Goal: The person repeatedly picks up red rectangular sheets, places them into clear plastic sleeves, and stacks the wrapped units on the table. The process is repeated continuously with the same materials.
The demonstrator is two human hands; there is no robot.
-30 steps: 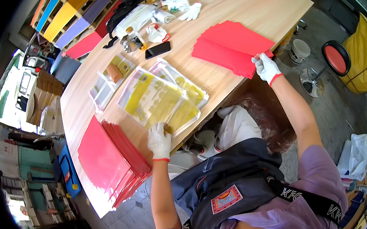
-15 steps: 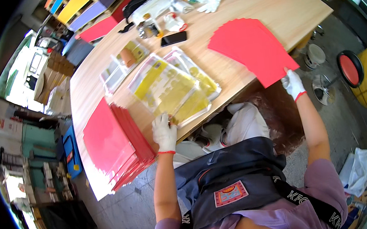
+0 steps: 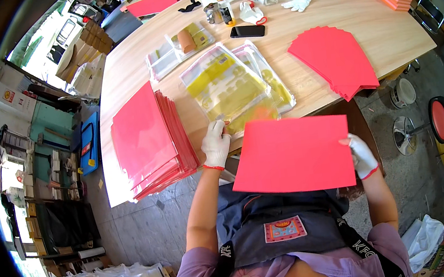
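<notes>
From my remote seat I see the bare left forearm [image 3: 202,212] slanting forward and slightly right out of a short purple sleeve [image 3: 198,272]. My left hand [image 3: 216,146], in a white knitted glove with a red-edged cuff [image 3: 214,167], shows me its back; the wrist is nearly straight, the fingers curled at the hand's right side. The bare right forearm [image 3: 381,202] stands steeper, leaning a little left. My right hand [image 3: 364,157], gloved alike, points forward and left with the thumb laid inward in a pinch; most other fingers are hidden. Both hands are well apart.
</notes>
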